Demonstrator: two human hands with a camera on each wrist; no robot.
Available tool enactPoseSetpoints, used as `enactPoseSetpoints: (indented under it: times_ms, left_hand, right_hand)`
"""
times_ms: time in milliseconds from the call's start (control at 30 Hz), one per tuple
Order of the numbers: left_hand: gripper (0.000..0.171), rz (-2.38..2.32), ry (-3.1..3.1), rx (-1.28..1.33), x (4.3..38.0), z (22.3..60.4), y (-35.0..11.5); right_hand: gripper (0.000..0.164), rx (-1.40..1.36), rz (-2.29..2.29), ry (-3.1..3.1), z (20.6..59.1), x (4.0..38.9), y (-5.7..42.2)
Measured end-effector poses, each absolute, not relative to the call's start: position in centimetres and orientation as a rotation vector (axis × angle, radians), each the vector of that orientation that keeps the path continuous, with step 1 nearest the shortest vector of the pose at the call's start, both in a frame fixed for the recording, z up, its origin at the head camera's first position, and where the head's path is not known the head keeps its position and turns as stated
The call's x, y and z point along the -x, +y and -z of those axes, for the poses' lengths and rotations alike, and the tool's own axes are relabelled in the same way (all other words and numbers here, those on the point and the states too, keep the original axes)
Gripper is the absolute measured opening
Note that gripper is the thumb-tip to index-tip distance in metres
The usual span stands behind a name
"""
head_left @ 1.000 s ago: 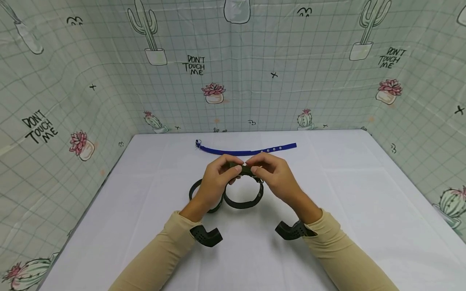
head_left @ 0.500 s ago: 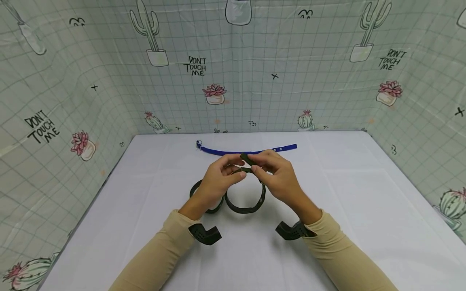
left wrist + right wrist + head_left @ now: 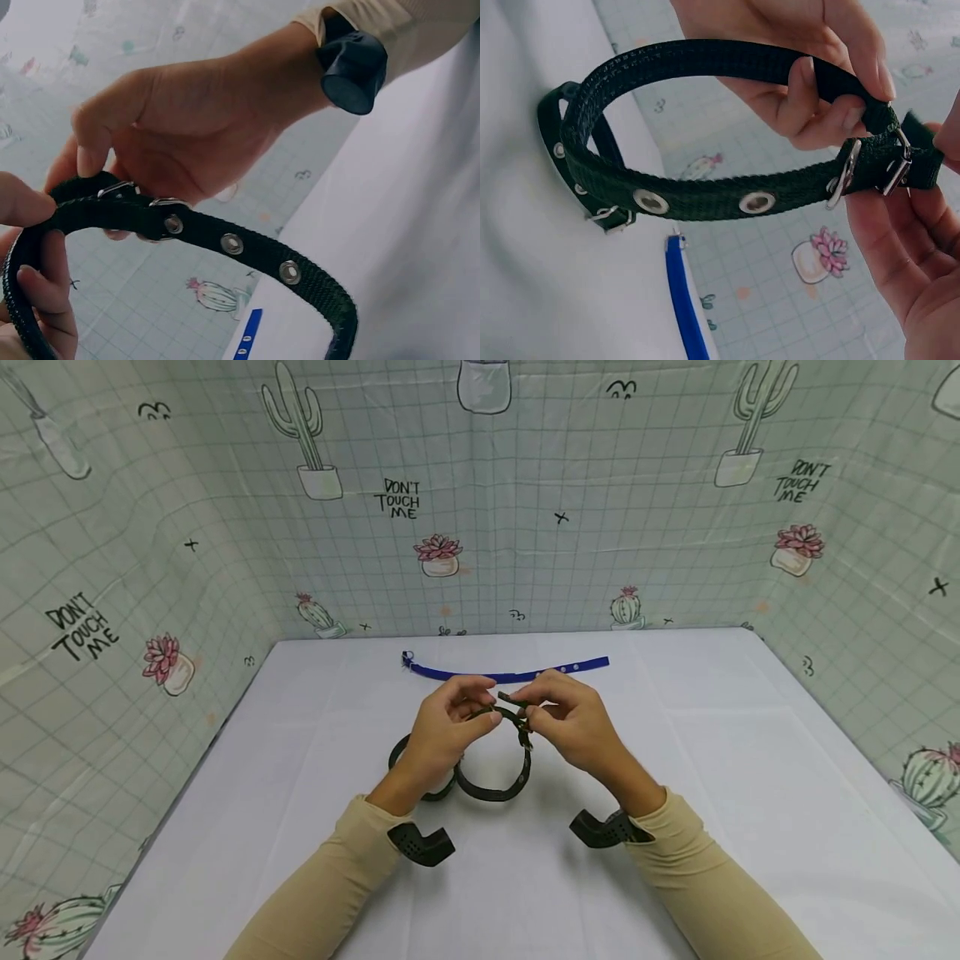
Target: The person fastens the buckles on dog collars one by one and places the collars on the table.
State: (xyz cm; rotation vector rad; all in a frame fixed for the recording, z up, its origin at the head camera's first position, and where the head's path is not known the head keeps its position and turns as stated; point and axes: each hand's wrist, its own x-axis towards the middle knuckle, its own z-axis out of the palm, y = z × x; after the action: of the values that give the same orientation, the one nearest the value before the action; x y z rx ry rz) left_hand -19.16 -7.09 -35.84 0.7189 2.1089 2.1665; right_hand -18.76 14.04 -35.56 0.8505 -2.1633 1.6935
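"So, what did the backdrop [image 3: 525, 460] say?"
"DON'T TOUCH ME. Yet the left hand [image 3: 442, 733] and right hand [image 3: 576, 727] both pinched the dark-green buckled collar [image 3: 703, 201], looped above the white table [image 3: 712, 777]."
"And the blue collar [image 3: 513, 677]?"
"It lay beyond."

Soft, even light fills the head view, with faint shadows on the white tabletop [image 3: 720, 752] at lower centre, while both wrist views look dimmer and cooler, their patterned backdrop [image 3: 757, 259] slightly blurred.
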Motion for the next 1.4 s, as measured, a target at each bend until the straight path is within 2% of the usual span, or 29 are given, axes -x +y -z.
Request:
enactPoseSetpoints:
  times_ms: [233, 833, 1133, 1400]
  left_hand:
    - [0.037, -2.174, 2.079, -0.720, 19.1, 35.7, -7.3]
    - [0.032, -2.145, 2.106, -0.746, 19.3, 36.2, -7.3]
    - [0.033, -2.128, 2.133, -0.759, 19.5, 36.5, -7.5]
    - [0.025, -2.161, 2.092, -0.791, 19.5, 36.6, -7.7]
  right_hand:
    - [0.028, -0.879, -1.702, -2.156, 35.8, 18.9, 14.1]
    - [0.029, -0.941, -1.575, -2.174, 36.5, 19.2, 14.2]
    - [0.015, -0.926, -1.633, -2.173, 36.9, 19.1, 13.6]
    - [0.009, -0.838, -1.651, -2.206, 37.3, 19.2, 13.2]
